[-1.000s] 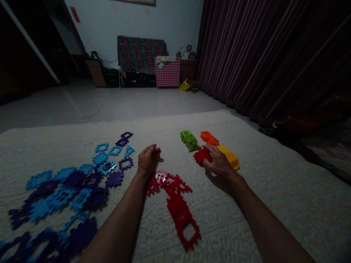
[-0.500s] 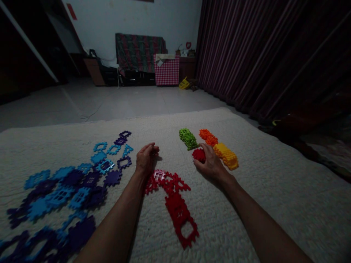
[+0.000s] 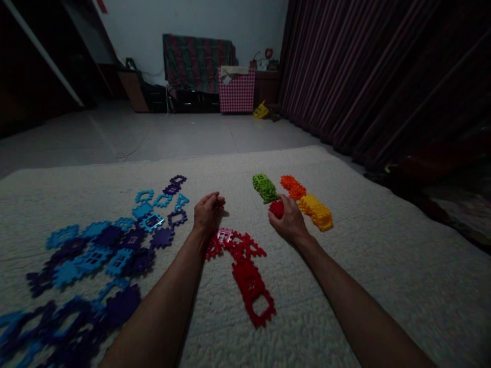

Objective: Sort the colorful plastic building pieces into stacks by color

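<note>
My right hand (image 3: 288, 222) is closed around a small stack of red interlocking tiles (image 3: 276, 207) on a white rug (image 3: 345, 266). Just beyond it lie a green stack (image 3: 264, 187), an orange stack (image 3: 292, 187) and a yellow stack (image 3: 316, 212). My left hand (image 3: 207, 213) rests on the rug with its fingers curled in; whether it holds anything is hidden. Loose red tiles (image 3: 245, 271) lie flat between my forearms, one pale pink piece (image 3: 224, 235) among them, right by my left wrist.
Several blue and purple tiles (image 3: 99, 255) are scattered over the rug's left side. Dark curtains (image 3: 364, 76) hang on the right. Past the rug is bare floor (image 3: 172, 135), with a checked box (image 3: 237, 92) and a draped piece of furniture (image 3: 199, 64) at the far wall.
My right hand has slid left with the red stack and now covers more of it, beside the green and orange stacks. The left hand has stayed put. The camera tilted slightly.
</note>
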Available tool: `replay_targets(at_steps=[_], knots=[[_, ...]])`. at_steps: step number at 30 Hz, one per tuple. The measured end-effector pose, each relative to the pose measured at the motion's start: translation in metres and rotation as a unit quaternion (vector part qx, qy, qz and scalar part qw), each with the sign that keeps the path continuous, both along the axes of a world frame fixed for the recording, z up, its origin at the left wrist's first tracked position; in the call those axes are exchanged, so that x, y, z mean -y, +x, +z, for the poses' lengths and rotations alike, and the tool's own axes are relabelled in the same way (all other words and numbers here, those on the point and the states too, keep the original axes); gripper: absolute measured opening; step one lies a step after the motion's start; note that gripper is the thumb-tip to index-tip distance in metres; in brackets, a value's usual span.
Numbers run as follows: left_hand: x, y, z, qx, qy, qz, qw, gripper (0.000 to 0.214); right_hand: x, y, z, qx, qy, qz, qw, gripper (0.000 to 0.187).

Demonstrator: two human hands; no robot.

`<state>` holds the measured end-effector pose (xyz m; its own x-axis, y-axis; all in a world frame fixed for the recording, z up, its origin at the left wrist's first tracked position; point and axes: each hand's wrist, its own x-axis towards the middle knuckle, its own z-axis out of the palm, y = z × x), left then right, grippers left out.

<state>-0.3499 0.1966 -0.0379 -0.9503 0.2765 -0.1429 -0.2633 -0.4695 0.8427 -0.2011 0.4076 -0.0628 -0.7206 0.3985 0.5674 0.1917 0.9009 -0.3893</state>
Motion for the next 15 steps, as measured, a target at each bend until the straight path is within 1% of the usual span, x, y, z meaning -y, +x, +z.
replay_targets(at_steps=[2,6,7,9,12,13,15], knots=[[-0.001,0.000,-0.001,-0.002,-0.003,0.001,1.000,0.023,0.002,0.000,0.000,-0.011,-0.001,0.003,1.000,0.058],[0.002,-0.003,0.000,-0.008,-0.008,0.004,1.000,0.024,0.005,0.002,0.001,-0.056,0.017,0.009,0.998,0.066],[0.004,-0.003,0.001,-0.011,-0.010,0.005,1.000,0.025,0.006,0.003,0.002,-0.066,0.024,0.008,0.997,0.066],[0.011,-0.003,0.003,-0.015,-0.026,0.006,1.000,0.026,0.008,0.007,0.004,-0.087,0.042,0.012,0.995,0.060],[0.025,0.005,0.006,-0.034,-0.092,0.005,0.995,0.026,0.020,0.016,0.009,-0.112,0.048,0.052,0.991,0.046],[0.030,0.010,0.005,-0.054,-0.122,0.007,0.991,0.024,0.027,0.019,0.010,-0.113,0.033,0.074,0.990,0.043],[0.040,0.024,0.001,-0.120,-0.187,0.015,0.975,0.020,0.043,0.026,0.010,-0.094,-0.028,0.122,0.988,0.037]])
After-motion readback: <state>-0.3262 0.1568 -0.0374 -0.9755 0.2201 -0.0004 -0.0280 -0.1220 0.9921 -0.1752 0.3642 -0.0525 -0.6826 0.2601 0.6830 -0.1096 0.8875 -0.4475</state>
